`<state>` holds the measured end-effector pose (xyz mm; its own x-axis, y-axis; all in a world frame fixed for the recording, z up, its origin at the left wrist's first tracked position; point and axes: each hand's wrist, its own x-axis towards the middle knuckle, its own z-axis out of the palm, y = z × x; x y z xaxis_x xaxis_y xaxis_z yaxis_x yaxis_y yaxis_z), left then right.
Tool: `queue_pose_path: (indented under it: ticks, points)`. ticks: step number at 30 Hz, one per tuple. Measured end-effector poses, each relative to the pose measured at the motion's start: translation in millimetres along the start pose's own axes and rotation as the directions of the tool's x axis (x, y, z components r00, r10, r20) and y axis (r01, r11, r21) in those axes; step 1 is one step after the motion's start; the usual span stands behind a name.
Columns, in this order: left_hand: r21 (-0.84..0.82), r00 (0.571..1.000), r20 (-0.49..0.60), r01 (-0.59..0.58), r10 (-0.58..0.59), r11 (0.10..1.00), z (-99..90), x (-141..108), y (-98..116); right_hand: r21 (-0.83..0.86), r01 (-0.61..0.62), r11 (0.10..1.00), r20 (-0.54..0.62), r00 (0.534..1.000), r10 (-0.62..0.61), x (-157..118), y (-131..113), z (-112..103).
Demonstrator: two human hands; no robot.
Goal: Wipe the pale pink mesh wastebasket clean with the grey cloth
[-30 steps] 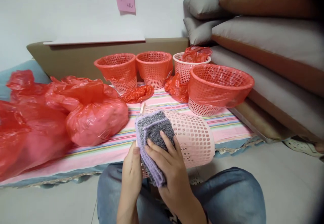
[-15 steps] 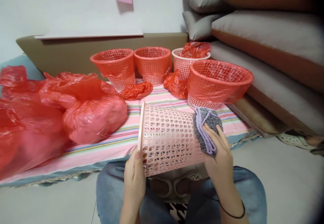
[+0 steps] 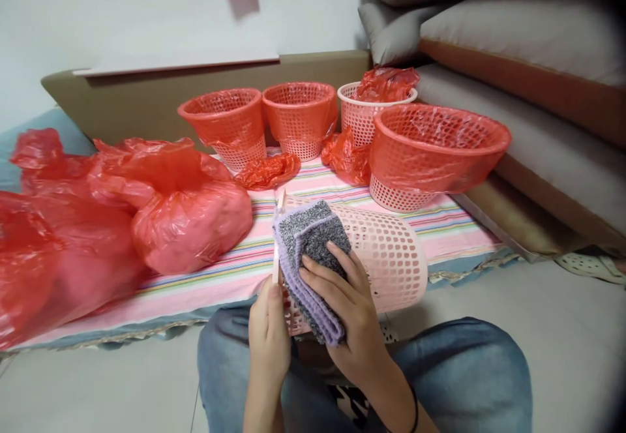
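A pale pink perforated basket point(image 3: 391, 257) lies on its side above my lap, its rim to the left and its base to the right. My left hand point(image 3: 270, 319) grips the rim at its lower left, fingers closed round it. My right hand point(image 3: 345, 302) presses a folded grey cloth with purple edging point(image 3: 313, 250) against the basket's side close to the rim. The cloth covers part of the rim and the holes near it.
Behind stand red-lined baskets point(image 3: 298, 110) and a pale basket with a red bag inside point(image 3: 359, 117), on a striped cloth point(image 3: 215, 270). Crumpled red bags point(image 3: 268, 171) lie there too. Full red bags point(image 3: 195, 224) fill the left; cushions point(image 3: 528, 42) are stacked right.
My right hand and the cloth have moved left along the basket, from near its base to near its rim. My left hand still holds the rim. The view has shifted slightly.
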<state>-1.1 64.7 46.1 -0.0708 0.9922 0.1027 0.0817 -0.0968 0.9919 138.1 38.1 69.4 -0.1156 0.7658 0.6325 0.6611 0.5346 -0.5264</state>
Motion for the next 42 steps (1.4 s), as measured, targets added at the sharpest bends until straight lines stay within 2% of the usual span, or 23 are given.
queue_pose_path:
  ticks: [6, 11, 17, 22, 28, 36, 42]
  points:
    - [-0.050, 0.997, 0.001, 0.077, -0.077, 0.996, 0.2, -3, -3, 0.029, -0.009, 1.000, 0.018, 1.000, 0.009, -1, 5, -5]
    - [-0.056, 0.998, -0.006, 0.065, -0.065, 0.996, 0.1, -4, -1, 0.017, -0.011, 1.000, 0.048, 0.999, 0.011, -2, 3, -8]
    - [-0.038, 0.993, -0.030, 0.115, -0.116, 0.993, -0.6, -7, -1, 0.033, 0.004, 0.999, 0.126, 0.992, -0.009, -7, 12, -26]
    - [-0.034, 0.989, -0.067, 0.129, -0.132, 0.991, -0.2, -9, -1, -0.048, -0.078, 0.996, 0.003, 0.997, 0.078, -19, 38, -47]
    - [-0.013, 0.984, -0.110, 0.139, -0.140, 0.990, -0.4, -11, -6, -0.128, -0.248, 0.960, -0.191, 0.956, 0.222, -38, 74, -62]
    - [-0.028, 0.986, -0.114, 0.115, -0.118, 0.993, 3.6, -9, -6, -0.228, -0.292, 0.929, -0.252, 0.939, 0.233, -37, 69, -53]
    - [-0.033, 0.978, -0.148, 0.143, -0.146, 0.989, 6.6, -10, -3, -0.223, -0.254, 0.941, -0.258, 0.947, 0.194, -38, 73, -56]
